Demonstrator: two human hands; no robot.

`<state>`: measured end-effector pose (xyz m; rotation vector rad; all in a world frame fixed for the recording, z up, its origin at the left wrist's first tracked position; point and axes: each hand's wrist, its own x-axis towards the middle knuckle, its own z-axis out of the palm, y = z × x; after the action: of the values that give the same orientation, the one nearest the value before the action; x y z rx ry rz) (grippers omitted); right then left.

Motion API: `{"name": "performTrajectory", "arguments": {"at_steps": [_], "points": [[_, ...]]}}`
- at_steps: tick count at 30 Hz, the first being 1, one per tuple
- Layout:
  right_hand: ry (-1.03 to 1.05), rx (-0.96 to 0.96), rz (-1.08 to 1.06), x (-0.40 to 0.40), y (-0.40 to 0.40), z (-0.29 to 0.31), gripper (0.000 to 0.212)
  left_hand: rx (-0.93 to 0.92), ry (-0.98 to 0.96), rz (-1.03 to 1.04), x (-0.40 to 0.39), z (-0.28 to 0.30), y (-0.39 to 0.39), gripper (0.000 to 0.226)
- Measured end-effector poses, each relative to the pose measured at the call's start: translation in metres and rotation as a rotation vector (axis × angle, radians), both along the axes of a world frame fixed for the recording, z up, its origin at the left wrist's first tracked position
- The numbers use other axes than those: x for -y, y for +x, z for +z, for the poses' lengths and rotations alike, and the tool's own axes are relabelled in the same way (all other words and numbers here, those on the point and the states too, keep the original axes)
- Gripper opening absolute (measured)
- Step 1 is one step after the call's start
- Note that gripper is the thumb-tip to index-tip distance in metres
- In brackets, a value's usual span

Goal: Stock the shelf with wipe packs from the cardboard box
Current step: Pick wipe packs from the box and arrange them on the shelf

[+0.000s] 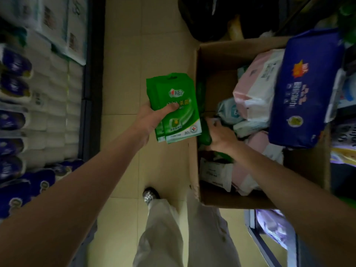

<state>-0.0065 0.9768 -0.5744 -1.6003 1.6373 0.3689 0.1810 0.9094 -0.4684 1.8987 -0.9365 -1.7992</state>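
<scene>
Along the left edge, the shelf (57, 105) is showing stacked white tissue rolls (57, 116) and blue-wrapped packs (13, 87), with a dark upright post (90, 93) closing it off from the aisle.

Moving right, the left hand (148, 120) is holding a small stack of green wipe packs (174, 106) above the tan tiled floor (123, 64), thumb pressing across the front face and fingers curling behind. The packs' long axis is running away from the person, hang-hole end farthest. This hand is the one nearer the shelf, so I judge the packs will have to travel leftward, across the aisle, to reach it.

Just right of the packs, the right hand (221, 135) is reaching down inside the cardboard box (212, 53), fingers curling around another green pack (205, 135) lying against the box's near-left wall. That pack is lying directly under the hand, and just beside the stack already held, so a short lift toward the left hand looks like what is needed to add it.

Further right in the box, pink-and-white wipe packs (256, 89) and pale teal ones (229, 110) are lying jumbled, and a large dark blue pack (304, 87) is leaning over the box's far-right side.

The box is sitting on the floor in a narrow, dim shop aisle, with the person's pale trousers (173, 228) and a shoe (150, 195) showing below.
</scene>
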Motion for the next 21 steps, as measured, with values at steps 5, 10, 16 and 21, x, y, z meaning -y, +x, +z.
{"name": "performTrajectory", "arguments": {"at_steps": [5, 10, 16, 21], "points": [[0.134, 0.704, -0.680, 0.061, -0.037, 0.140, 0.049, 0.050, -0.021, 0.005, 0.009, 0.046, 0.009, 0.049], [0.288, 1.283, -0.976, 0.112, -0.010, 0.251, 0.033, 0.027, -0.112, -0.003, 0.035, 0.123, 0.036, 0.052], [0.143, 1.320, -0.864, 0.146, 0.086, 0.331, 0.017, -0.017, -0.275, 0.085, 0.066, 0.219, 0.125, 0.035], [-0.137, 1.217, -0.756, 0.193, 0.191, 0.400, 0.014, -0.040, -0.408, 0.231, 0.083, 0.281, 0.231, 0.018]]}}
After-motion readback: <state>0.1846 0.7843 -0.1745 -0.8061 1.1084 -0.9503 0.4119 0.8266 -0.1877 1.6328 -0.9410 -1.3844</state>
